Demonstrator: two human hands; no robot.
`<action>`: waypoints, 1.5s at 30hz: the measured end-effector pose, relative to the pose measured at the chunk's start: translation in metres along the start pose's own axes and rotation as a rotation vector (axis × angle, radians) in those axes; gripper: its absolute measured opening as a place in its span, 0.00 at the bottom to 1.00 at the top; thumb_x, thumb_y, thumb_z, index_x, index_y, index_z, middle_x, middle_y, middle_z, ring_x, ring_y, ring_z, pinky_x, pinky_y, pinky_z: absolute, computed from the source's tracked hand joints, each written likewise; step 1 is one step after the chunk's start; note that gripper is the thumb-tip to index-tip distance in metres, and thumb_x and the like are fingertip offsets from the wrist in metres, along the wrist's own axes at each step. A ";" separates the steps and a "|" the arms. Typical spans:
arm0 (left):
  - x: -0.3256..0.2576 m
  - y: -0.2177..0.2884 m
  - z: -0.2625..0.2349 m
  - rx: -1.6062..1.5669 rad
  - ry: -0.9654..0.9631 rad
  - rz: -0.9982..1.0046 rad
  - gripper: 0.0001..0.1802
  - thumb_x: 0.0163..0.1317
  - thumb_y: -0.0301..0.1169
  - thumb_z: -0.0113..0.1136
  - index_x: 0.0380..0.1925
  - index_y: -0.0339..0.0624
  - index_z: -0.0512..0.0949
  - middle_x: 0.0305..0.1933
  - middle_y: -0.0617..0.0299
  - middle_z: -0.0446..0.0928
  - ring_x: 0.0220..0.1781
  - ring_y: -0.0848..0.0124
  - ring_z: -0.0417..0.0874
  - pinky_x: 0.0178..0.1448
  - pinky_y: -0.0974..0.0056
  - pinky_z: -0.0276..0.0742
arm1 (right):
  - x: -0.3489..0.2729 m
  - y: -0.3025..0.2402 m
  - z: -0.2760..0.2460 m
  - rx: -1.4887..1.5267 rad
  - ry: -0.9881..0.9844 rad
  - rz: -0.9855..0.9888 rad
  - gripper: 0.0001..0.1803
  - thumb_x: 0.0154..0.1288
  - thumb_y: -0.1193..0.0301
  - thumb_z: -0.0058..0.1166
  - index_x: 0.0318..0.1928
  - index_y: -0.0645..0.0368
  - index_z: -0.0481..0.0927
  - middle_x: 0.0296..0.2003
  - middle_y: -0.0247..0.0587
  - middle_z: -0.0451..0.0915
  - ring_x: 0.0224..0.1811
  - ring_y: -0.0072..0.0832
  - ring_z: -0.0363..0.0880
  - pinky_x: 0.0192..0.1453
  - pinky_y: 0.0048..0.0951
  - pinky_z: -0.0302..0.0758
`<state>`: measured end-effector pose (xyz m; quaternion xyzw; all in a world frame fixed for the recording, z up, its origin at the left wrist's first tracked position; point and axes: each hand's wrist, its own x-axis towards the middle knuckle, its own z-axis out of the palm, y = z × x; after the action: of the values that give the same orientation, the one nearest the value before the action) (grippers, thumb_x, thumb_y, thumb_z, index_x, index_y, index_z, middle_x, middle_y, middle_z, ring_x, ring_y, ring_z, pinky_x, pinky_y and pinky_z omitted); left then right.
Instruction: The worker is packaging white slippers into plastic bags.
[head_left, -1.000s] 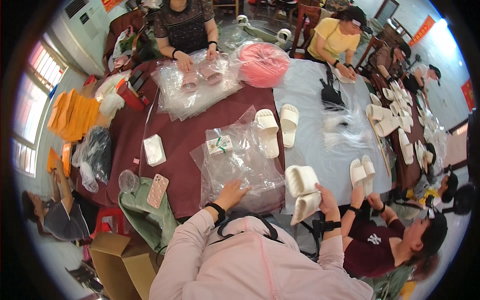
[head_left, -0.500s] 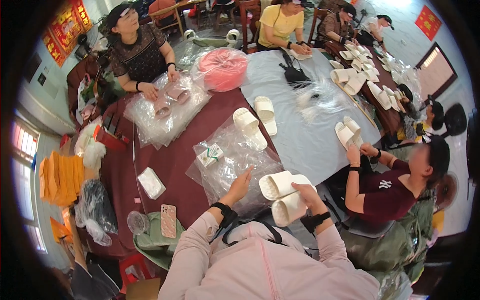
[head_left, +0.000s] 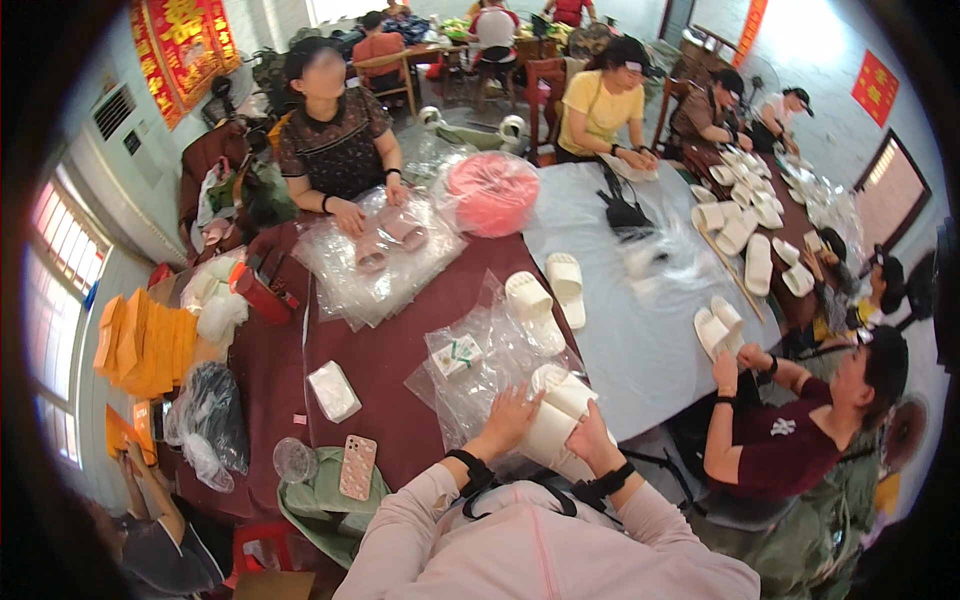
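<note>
My left hand (head_left: pixel 508 420) and right hand (head_left: pixel 588 440) grasped a pair of cream slippers (head_left: pixel 556 412), pale, ribbed, pressed together, at the near table edge (head_left: pixel 400 440), on clear plastic bags (head_left: pixel 480 360), long axis slanting from near-left to far-right, toes far-right

On your maroon worktop (head_left: pixel 380 360) lay a patterned pink phone (head_left: pixel 357 466), a small green-and-white box (head_left: pixel 458 354), a spare cream slipper pair (head_left: pixel 548 288) and a pink mesh bundle (head_left: pixel 492 193).
</note>
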<state>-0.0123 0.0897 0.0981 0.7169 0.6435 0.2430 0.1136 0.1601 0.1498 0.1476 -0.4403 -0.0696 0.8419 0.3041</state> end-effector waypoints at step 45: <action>0.055 0.036 -0.014 -0.054 -0.106 -0.068 0.31 0.57 0.29 0.52 0.63 0.50 0.62 0.70 0.55 0.56 0.69 0.41 0.54 0.66 0.34 0.51 | 0.021 -0.027 0.036 -0.157 -0.130 0.186 0.27 0.64 0.47 0.47 0.53 0.52 0.68 0.40 0.36 0.72 0.40 0.29 0.72 0.48 0.34 0.72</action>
<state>0.0146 0.1360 0.1386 0.7032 0.6537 0.2180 0.1752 0.1350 0.1892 0.1656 -0.4119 -0.1138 0.8851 0.1842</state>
